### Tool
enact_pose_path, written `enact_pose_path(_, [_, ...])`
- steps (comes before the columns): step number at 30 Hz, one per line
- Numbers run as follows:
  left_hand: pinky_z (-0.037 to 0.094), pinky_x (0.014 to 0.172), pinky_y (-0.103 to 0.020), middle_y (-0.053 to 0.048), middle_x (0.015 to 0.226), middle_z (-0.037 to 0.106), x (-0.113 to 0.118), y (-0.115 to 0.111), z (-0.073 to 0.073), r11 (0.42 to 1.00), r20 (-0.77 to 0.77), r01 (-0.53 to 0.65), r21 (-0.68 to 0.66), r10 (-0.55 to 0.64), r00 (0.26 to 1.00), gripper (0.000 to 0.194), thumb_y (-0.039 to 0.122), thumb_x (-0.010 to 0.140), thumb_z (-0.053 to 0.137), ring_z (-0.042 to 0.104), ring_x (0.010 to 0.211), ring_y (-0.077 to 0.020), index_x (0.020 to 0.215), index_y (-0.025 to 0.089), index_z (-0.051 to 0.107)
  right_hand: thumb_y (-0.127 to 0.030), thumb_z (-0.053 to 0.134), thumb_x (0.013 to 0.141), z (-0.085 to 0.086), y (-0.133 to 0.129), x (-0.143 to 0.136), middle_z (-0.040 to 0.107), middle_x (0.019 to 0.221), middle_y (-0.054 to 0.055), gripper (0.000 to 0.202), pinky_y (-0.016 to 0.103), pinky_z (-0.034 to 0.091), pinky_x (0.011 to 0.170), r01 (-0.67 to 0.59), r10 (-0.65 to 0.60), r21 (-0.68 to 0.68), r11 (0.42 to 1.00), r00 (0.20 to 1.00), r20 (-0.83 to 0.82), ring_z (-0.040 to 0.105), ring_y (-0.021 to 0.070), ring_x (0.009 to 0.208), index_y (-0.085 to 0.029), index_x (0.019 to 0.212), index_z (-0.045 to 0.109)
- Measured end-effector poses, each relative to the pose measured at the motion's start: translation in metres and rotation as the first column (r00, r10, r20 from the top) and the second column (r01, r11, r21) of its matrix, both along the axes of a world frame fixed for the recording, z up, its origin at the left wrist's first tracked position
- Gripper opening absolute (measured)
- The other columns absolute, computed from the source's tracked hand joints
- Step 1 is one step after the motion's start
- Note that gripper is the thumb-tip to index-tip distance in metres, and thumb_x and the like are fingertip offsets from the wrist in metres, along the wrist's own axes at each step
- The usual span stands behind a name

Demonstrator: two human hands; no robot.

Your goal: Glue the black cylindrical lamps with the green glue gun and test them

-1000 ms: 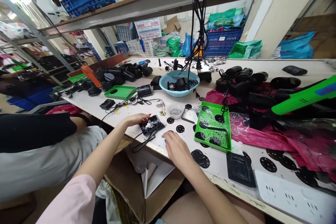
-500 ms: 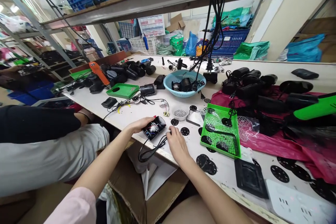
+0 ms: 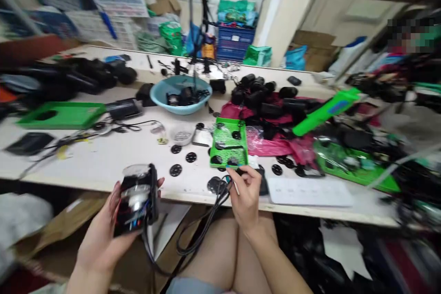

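Note:
My left hand (image 3: 103, 234) is wrapped round a black device (image 3: 138, 200) with an open housing, showing a clear round part and coloured wires inside. A black cable (image 3: 203, 227) runs from the device's lower end and hangs in loops over my lap. My right hand (image 3: 245, 193) pinches the cable's upper part between thumb and fingers, at the table's front edge. Just beyond that hand lies a green perforated tray (image 3: 215, 140) with black discs and a black bar in it. Loose black discs (image 3: 175, 170) lie on the white table left of the tray.
A light blue basket (image 3: 158, 96) holds black parts. On the left lies a green tray (image 3: 79, 115); on the right, a green tool (image 3: 324, 112) over pink cloth (image 3: 272, 148). A white power strip (image 3: 310, 193) lies near the front edge. Cables hang from above.
The view has turned right. The device has come off the table edge and is now held up, tilted upright, in my left hand. My right hand has moved right, stretching the cable away from the device.

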State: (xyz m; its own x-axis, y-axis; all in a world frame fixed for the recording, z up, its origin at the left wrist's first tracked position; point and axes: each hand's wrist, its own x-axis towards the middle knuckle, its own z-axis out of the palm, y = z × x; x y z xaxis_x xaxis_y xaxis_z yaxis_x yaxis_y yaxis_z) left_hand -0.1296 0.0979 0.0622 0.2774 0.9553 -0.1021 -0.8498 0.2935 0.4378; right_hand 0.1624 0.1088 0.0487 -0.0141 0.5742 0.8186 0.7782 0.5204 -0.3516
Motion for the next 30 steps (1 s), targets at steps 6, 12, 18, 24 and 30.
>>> enact_pose_path(6, [0.033, 0.120, -0.040, -0.002, 0.143, 0.055, 0.115, -0.052, -0.046, 0.967, 0.455, 0.253, 0.036, -0.241, 0.857, 0.056, 0.057, 0.101, 0.024, 0.048, 0.137, -0.0211, 0.144, 0.033, 0.050, -0.020, 0.056, 0.097, -0.022, -0.041, 0.105, 0.061, 0.087, 0.004, 0.012, 0.028, 0.055, 0.063, 0.254, -0.256, -0.048, 0.966, 0.920, -0.295, 0.065, 0.0150, 0.072, -0.018, 0.101, 0.068])
enact_pose_path(12, [0.013, 0.125, -0.032, -0.007, 0.146, 0.051, 0.187, -0.074, -0.048, 0.936, 0.562, 0.342, 0.079, -0.325, 0.761, 0.067, 0.056, 0.101, 0.015, 0.047, 0.138, -0.0179, 0.143, 0.019, 0.052, -0.030, 0.055, 0.098, -0.029, -0.039, 0.155, 0.063, 0.078, 0.001, 0.017, 0.027, 0.052, 0.061, 0.226, -0.299, -0.257, 0.940, 0.908, -0.293, 0.061, 0.0130, 0.058, -0.015, 0.096, 0.063])
enact_pose_path(18, [0.021, 0.124, -0.031, -0.005, 0.148, 0.051, 0.185, -0.074, -0.049, 0.949, 0.521, 0.307, 0.075, -0.300, 0.799, 0.061, 0.049, 0.103, 0.013, 0.048, 0.138, -0.0167, 0.143, 0.023, 0.052, -0.035, 0.052, 0.098, -0.035, -0.029, 0.169, 0.061, 0.083, 0.003, 0.025, 0.028, 0.050, 0.061, 0.122, -0.185, -0.303, 0.945, 0.965, -0.187, 0.060, 0.0139, 0.064, -0.015, 0.090, 0.066])
enact_pose_path(24, [0.016, 0.127, -0.038, 0.000, 0.142, 0.058, 0.177, -0.079, -0.055, 0.961, 0.321, 0.221, -0.166, -0.160, 0.934, 0.056, 0.048, 0.103, 0.019, 0.038, 0.144, -0.0159, 0.142, 0.027, 0.053, -0.037, 0.050, 0.099, -0.040, -0.025, 0.171, 0.064, 0.086, 0.006, 0.027, 0.032, 0.050, 0.073, 0.095, -0.113, -0.350, 0.932, 0.993, -0.032, 0.061, 0.0198, 0.083, -0.018, 0.092, 0.068])
enact_pose_path(30, [0.011, 0.127, -0.042, -0.002, 0.143, 0.059, 0.187, -0.099, -0.069, 0.966, 0.355, 0.239, -0.095, -0.192, 0.915, 0.056, 0.054, 0.101, 0.026, 0.035, 0.146, -0.0213, 0.136, 0.029, 0.060, -0.036, 0.048, 0.099, -0.049, -0.032, 0.167, 0.067, 0.105, 0.009, 0.027, 0.039, 0.046, 0.089, 0.196, -0.197, -0.320, 0.927, 0.980, 0.031, 0.058, 0.0233, 0.099, -0.019, 0.102, 0.069])
